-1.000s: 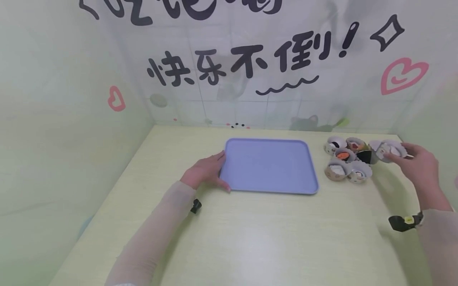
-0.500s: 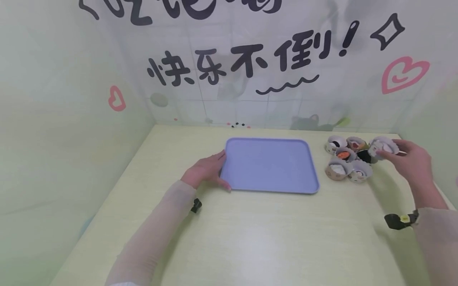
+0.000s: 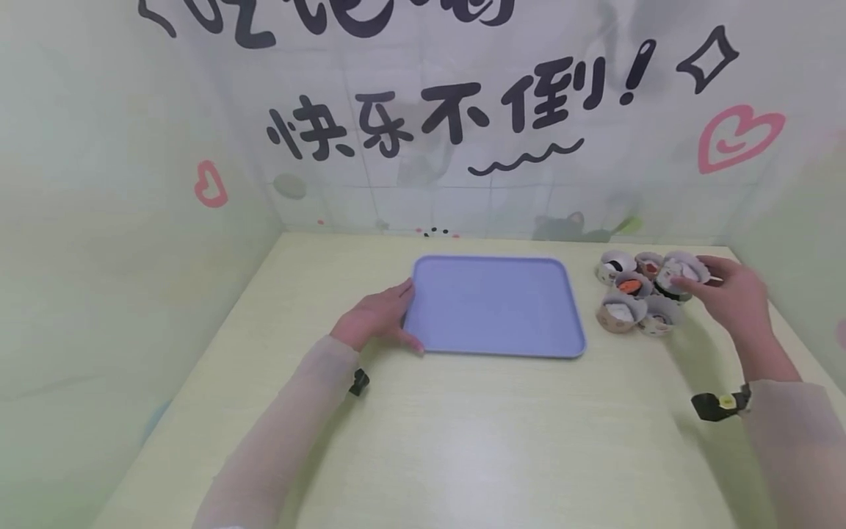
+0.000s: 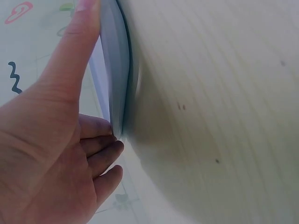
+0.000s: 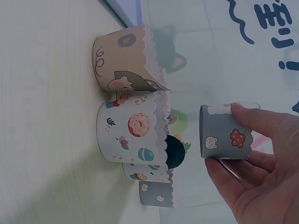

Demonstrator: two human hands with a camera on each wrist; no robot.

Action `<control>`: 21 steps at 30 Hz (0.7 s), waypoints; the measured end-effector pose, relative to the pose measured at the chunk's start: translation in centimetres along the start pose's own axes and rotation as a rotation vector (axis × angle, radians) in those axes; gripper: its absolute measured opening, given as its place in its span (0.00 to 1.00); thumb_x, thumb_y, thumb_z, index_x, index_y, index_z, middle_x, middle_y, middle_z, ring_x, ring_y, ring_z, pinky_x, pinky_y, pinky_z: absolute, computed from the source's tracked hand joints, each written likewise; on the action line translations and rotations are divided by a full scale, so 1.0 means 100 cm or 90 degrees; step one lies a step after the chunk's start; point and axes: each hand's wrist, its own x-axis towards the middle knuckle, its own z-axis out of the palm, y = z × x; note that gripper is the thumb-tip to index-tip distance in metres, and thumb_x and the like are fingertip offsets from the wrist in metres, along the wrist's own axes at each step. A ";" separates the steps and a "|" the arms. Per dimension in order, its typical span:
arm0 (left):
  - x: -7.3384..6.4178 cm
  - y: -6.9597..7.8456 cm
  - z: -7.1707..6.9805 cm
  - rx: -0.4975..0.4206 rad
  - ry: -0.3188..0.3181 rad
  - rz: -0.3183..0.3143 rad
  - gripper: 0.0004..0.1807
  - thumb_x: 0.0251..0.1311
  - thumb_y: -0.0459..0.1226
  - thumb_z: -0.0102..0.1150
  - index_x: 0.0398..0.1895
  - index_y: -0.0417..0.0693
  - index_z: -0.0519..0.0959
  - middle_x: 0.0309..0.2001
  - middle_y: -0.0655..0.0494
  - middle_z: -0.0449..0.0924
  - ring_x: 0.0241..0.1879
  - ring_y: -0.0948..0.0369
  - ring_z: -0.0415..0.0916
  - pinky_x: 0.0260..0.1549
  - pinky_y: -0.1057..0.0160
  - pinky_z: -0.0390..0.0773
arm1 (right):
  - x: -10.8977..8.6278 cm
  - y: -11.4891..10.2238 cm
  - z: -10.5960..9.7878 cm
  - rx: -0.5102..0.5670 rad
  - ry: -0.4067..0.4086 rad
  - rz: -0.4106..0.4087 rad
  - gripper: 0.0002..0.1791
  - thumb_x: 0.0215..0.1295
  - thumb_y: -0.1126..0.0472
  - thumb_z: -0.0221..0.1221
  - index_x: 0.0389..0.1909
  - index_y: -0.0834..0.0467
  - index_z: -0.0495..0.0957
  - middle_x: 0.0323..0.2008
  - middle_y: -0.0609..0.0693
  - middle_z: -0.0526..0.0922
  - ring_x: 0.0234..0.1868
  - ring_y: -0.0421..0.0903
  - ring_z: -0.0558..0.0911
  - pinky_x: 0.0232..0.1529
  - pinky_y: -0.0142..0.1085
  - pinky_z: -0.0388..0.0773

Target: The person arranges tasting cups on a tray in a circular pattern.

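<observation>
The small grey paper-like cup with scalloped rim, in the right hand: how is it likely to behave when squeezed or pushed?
The small grey paper-like cup is probably light: the right hand holds it with thumb and fingers alone. Its thin-looking scalloped rim could crumple if squeezed. Its round wall suggests rolling if it tips.

Behind the blue tray (image 3: 494, 308), on the pale wall (image 3: 456, 202), I can read big black characters (image 3: 455, 121): 快乐不倒! Higher above the tray runs another black row (image 3: 362, 28), cut off at the top, not fully legible.
</observation>
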 end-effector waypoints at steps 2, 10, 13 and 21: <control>-0.001 -0.001 -0.001 0.001 0.002 0.000 0.75 0.38 0.71 0.69 0.80 0.37 0.42 0.81 0.44 0.38 0.80 0.48 0.45 0.77 0.52 0.56 | 0.001 -0.002 0.003 0.007 -0.004 0.000 0.43 0.71 0.42 0.53 0.73 0.70 0.58 0.68 0.76 0.64 0.65 0.75 0.67 0.56 0.64 0.73; -0.002 -0.001 0.000 0.000 -0.002 -0.001 0.75 0.39 0.71 0.69 0.80 0.39 0.41 0.82 0.45 0.37 0.80 0.49 0.43 0.77 0.53 0.56 | 0.006 -0.010 0.012 0.015 -0.009 0.001 0.42 0.71 0.42 0.54 0.73 0.69 0.59 0.69 0.74 0.65 0.66 0.73 0.68 0.55 0.60 0.75; 0.000 -0.001 0.001 0.004 0.004 -0.001 0.75 0.39 0.71 0.69 0.80 0.39 0.41 0.82 0.45 0.37 0.80 0.49 0.44 0.77 0.52 0.56 | 0.007 -0.013 0.014 0.012 -0.011 -0.002 0.42 0.71 0.43 0.55 0.73 0.69 0.59 0.68 0.74 0.66 0.66 0.73 0.69 0.47 0.46 0.80; 0.001 -0.002 0.001 0.007 0.001 -0.003 0.75 0.38 0.72 0.68 0.80 0.39 0.41 0.82 0.45 0.37 0.80 0.49 0.44 0.77 0.52 0.56 | 0.010 -0.021 0.022 0.019 -0.018 -0.032 0.41 0.70 0.44 0.57 0.71 0.70 0.62 0.65 0.75 0.69 0.64 0.72 0.71 0.33 0.21 0.68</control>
